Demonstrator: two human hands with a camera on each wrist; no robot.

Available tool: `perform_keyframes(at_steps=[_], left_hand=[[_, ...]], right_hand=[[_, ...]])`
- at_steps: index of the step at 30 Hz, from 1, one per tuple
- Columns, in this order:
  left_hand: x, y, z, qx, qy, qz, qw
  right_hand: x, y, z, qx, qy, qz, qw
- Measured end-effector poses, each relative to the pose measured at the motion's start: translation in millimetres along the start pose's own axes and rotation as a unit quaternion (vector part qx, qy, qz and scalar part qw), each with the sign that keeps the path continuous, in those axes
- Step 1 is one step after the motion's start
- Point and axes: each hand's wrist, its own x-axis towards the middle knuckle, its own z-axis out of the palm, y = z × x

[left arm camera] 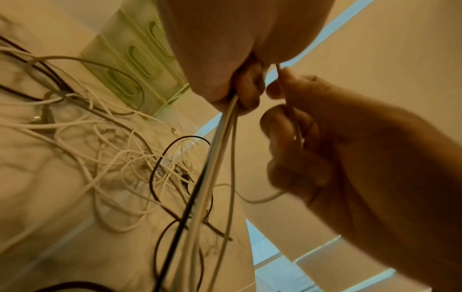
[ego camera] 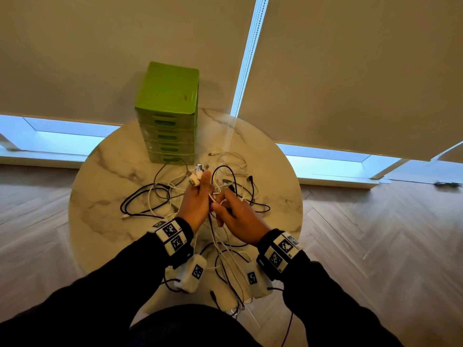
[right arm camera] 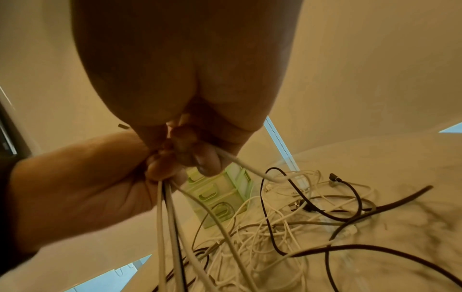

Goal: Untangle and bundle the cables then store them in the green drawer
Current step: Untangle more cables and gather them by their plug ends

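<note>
**Gripping a gathered run of cables, pinching one white lead free**

Clamping several white cable strands and one black strand (left arm camera: pixel 200 197) in the left hand (ego camera: pixel 194 204), fingers curled tight around them, connector ends poking out past the knuckles toward 12 o'clock. Pinching a single white cable (right arm camera: pixel 246 168) with the right hand (ego camera: pixel 238 216), fingers curled around it, just beside the left hand at its 3 o'clock. Hanging the gripped strands down toward 6 o'clock, past the near edge of the round marble table (ego camera: pixel 105 176).

Lying loose across the table centre, the remaining tangle of cables (ego camera: pixel 155 196), white and black loops crossing from 9 o'clock round to 3 o'clock.

Judging the handling: light, limp, smooth-jacketed, likely sliding through a slack grip and snagging at crossings; probably best taking hold near the plug ends, where the moulded connector stops slipping, and drawing each lead out slowly rather than yanking.

Standing at the table's 12 o'clock, the green drawer unit (ego camera: pixel 167 113), four drawers stacked, all pushed in; contents not showing. Nothing stored yet, apparently.
</note>
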Motion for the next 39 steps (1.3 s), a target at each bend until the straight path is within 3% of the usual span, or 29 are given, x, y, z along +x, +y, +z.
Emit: perform_keyframes(at_steps=[4,7,9,12,14,18,21,24,27,30,34,37,39], left_hand=[[10.8,21.7,-2.7,-0.144,0.044,-0.012,0.988],[17.6,39.3,-9.0,-0.217,0.043,-0.026,0.975],[22.3,50.2,-15.8,-0.224,0.037,-0.017,0.974],[33.1,71.9,-32.5,-0.220,0.052,0.025,0.974],[40.5,84.1,-45.3,-0.172,0.059,0.064,0.981],[41.2,84.1,-56.5,-0.065,0.057,0.066,0.994],[35.6,72.8,-46.1,-0.060,0.039,0.021,0.997],[33.4,54.3,-33.7,-0.039,0.022,-0.031,0.999],[33.1,40.4,-26.1,-0.006,0.002,-0.069,0.998],[34.6,38.9,-21.9,-0.023,0.025,-0.075,0.997],[39.1,50.3,-17.8,-0.176,0.094,-0.050,0.979],[42.3,64.4,-27.4,-0.308,0.092,-0.022,0.947],[42.8,73.9,-39.4,-0.347,0.083,-0.003,0.934]], right_hand=[[-0.9,25.5,7.9,0.002,-0.046,-0.008,0.999],[1.4,52.4,13.6,0.013,-0.033,0.004,0.999],[7.5,68.5,13.6,-0.010,-0.022,0.030,0.999],[14.2,90.6,5.8,-0.143,-0.071,0.082,0.984],[18.4,99.4,-3.7,-0.164,-0.078,0.111,0.977],[43.5,84.9,-23.2,-0.182,-0.017,0.120,0.976],[68.2,52.9,-34.0,-0.125,0.081,0.071,0.986],[74.9,8.7,-36.7,-0.072,0.105,-0.007,0.992],[70.2,-24.9,-26.8,-0.074,0.054,-0.057,0.994],[63.6,-28.7,-13.9,-0.081,-0.001,-0.081,0.993],[52.7,-12.5,-5.6,-0.043,-0.065,-0.054,0.995],[43.0,26.3,-0.4,-0.050,-0.115,-0.006,0.992],[36.7,53.9,-0.4,-0.053,-0.106,0.024,0.993]])
